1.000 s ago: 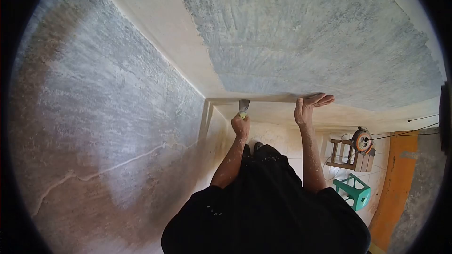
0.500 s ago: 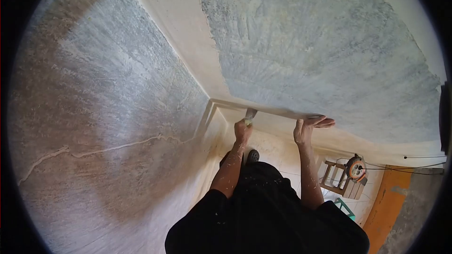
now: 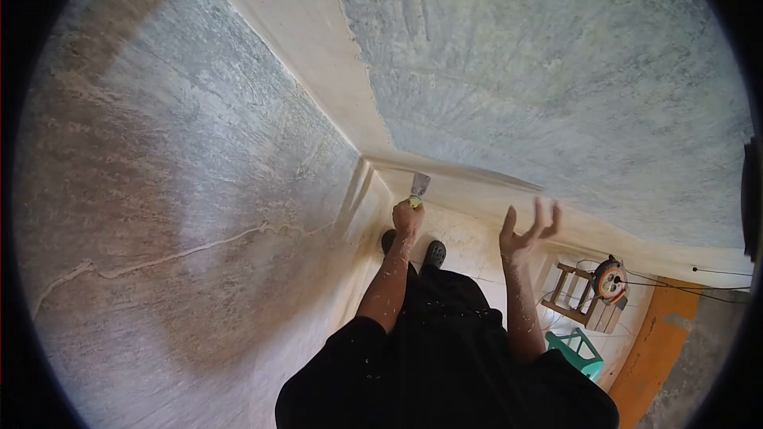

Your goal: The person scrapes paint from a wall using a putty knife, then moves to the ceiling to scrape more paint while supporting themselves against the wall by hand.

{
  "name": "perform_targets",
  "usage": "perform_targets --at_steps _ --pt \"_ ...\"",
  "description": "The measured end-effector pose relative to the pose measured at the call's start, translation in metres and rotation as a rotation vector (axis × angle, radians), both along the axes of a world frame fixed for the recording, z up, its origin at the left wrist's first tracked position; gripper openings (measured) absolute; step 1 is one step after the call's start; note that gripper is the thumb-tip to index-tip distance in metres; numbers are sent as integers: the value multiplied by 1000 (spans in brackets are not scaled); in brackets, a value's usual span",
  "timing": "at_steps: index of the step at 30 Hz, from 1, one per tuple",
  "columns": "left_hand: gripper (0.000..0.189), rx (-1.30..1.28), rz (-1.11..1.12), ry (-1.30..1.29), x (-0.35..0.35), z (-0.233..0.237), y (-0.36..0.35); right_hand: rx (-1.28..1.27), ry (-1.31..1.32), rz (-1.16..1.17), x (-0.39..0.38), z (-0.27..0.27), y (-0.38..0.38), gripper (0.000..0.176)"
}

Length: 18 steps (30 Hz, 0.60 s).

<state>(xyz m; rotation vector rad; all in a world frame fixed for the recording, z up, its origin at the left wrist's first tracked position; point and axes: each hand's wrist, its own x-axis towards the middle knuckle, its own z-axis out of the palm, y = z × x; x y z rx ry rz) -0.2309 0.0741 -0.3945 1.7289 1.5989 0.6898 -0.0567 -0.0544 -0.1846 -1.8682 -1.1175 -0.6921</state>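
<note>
My left hand (image 3: 408, 218) is closed around the yellowish handle of a putty knife (image 3: 420, 184). Its flat metal blade points away from me, toward the lower part of the wall near the corner; whether it touches cannot be made out. To the right, my right hand (image 3: 528, 232) is raised with fingers spread and slightly blurred, holding nothing. It is close to the facing wall (image 3: 509, 103), whose grey-blue surface is patchy and rough. White flecks cover both forearms.
A side wall (image 3: 199, 151) with a long pale crack meets the facing wall at a corner on the left. On the floor at right are a wooden stool (image 3: 568, 294), a cable reel (image 3: 610, 281) with black cords, and a green plastic stool (image 3: 579, 356). An orange strip (image 3: 656, 342) lies beyond.
My right hand has come off the wall, its fingers now spreading upward. My left hand has drawn the putty knife slightly back, showing more of its blade. The view has shifted a little.
</note>
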Motion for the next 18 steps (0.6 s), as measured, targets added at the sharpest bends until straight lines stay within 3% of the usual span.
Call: perform_targets --at_steps 3,4,6,9,11,13,18 --pt "15 61 -32 -36 12 7 16 -120 261 265 3 -9 -2 24" --pt "16 83 -80 -58 20 28 20 -105 212 240 3 3 9 10" --pt "16 48 -86 -121 28 52 22 -120 428 276 5 0 15 10" --pt "17 98 -79 -57 9 -10 15 -114 583 272 8 5 25 14" --pt "18 -10 -60 38 -5 -21 2 -99 661 260 8 11 25 18" --pt "19 -66 -58 113 -9 -19 -2 -133 622 243 14 8 26 26" --pt "18 -27 -11 17 -16 -12 -20 -77 667 213 9 2 30 39"
